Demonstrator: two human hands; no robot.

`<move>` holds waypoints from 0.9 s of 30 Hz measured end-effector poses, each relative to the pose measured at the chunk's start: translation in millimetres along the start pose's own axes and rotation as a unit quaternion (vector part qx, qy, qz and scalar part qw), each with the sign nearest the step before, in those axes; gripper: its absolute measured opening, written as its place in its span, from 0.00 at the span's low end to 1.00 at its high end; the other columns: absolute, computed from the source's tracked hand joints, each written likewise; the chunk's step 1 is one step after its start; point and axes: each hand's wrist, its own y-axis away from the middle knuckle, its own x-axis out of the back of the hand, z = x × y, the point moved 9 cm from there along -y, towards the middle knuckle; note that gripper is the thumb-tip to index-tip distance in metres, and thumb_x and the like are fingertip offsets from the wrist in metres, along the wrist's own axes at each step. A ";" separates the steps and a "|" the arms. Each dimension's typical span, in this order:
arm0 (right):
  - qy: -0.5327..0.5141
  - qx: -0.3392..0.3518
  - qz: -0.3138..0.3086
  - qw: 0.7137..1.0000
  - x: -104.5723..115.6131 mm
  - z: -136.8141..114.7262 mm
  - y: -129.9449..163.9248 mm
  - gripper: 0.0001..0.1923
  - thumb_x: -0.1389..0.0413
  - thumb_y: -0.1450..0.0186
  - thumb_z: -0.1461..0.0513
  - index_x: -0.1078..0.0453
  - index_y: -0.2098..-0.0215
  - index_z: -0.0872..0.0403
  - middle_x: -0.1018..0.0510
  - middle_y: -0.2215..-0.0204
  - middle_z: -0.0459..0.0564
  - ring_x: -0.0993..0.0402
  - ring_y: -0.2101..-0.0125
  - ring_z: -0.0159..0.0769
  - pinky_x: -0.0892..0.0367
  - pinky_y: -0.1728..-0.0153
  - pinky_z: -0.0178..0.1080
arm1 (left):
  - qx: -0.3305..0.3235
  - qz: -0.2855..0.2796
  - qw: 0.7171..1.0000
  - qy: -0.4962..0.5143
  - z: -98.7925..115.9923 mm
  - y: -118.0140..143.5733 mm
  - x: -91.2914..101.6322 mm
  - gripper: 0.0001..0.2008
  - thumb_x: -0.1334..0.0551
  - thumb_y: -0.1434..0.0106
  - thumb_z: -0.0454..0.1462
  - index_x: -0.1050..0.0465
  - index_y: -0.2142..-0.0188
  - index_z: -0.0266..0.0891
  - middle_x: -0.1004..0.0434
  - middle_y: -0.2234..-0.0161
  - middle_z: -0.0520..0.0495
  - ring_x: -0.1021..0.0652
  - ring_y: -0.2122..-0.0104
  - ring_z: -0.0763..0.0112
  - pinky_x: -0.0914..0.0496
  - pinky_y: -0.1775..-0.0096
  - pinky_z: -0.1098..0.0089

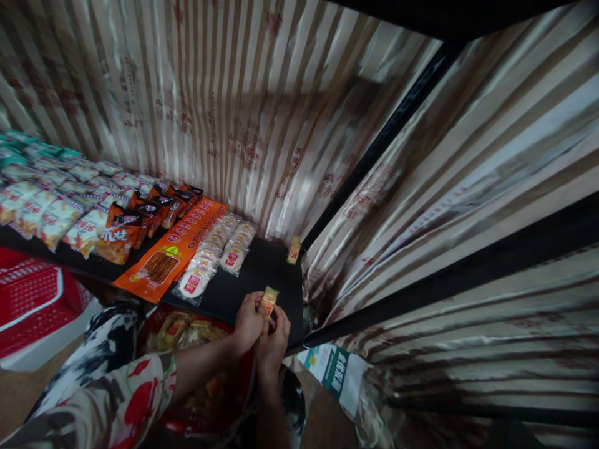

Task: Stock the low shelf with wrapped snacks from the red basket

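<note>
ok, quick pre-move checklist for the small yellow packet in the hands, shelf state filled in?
1. Both hands on packet: ok. Left hand and right hand pinch the small yellow packet.
2. Packet over the black shelf: ok, at its front edge.
3. Bare shelf ahead: ok.
4. Matching packet at the back: ok, upright by the curtain.
5. White packet rows undisturbed: ok.
6. Packet intact: cannot tell.

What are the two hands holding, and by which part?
Both the left hand and right hand grip one small yellow packet by its lower end, above the black shelf.
</note>
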 end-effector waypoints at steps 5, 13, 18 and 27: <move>0.006 0.003 0.007 1.000 -3.4 9.9 -8.2 0.18 0.54 0.38 0.59 0.36 0.51 0.56 0.35 0.51 0.60 0.27 0.63 0.37 0.31 0.62 0.39 | -0.005 -0.003 1.000 0.016 -0.7 -7.1 -8.7 0.13 0.45 0.45 0.28 0.29 0.62 0.38 0.28 0.64 0.47 0.26 0.63 0.73 0.32 0.59 0.74; 0.093 0.007 0.029 0.995 -0.9 13.0 -18.5 0.20 0.51 0.40 0.60 0.35 0.50 0.54 0.30 0.58 0.56 0.30 0.62 0.40 0.34 0.62 0.39 | 0.011 -0.024 1.000 0.016 9.2 -14.3 -20.5 0.12 0.47 0.43 0.27 0.30 0.61 0.36 0.30 0.63 0.46 0.27 0.64 0.73 0.31 0.60 0.74; 0.124 -0.029 0.010 0.992 -0.9 11.1 -34.0 0.22 0.51 0.40 0.58 0.36 0.48 0.53 0.29 0.61 0.53 0.29 0.71 0.36 0.36 0.73 0.35 | 0.007 -0.017 1.000 0.026 18.7 -24.5 -28.9 0.11 0.46 0.43 0.27 0.29 0.63 0.37 0.31 0.63 0.47 0.27 0.64 0.74 0.30 0.60 0.74; 0.100 -0.028 0.012 0.995 -7.6 12.8 -65.4 0.22 0.54 0.41 0.61 0.36 0.50 0.59 0.31 0.60 0.57 0.27 0.74 0.34 0.36 0.74 0.35 | 0.018 -0.027 0.999 0.004 17.5 -49.5 -46.7 0.13 0.45 0.43 0.27 0.27 0.60 0.37 0.33 0.64 0.47 0.28 0.67 0.75 0.31 0.68 0.79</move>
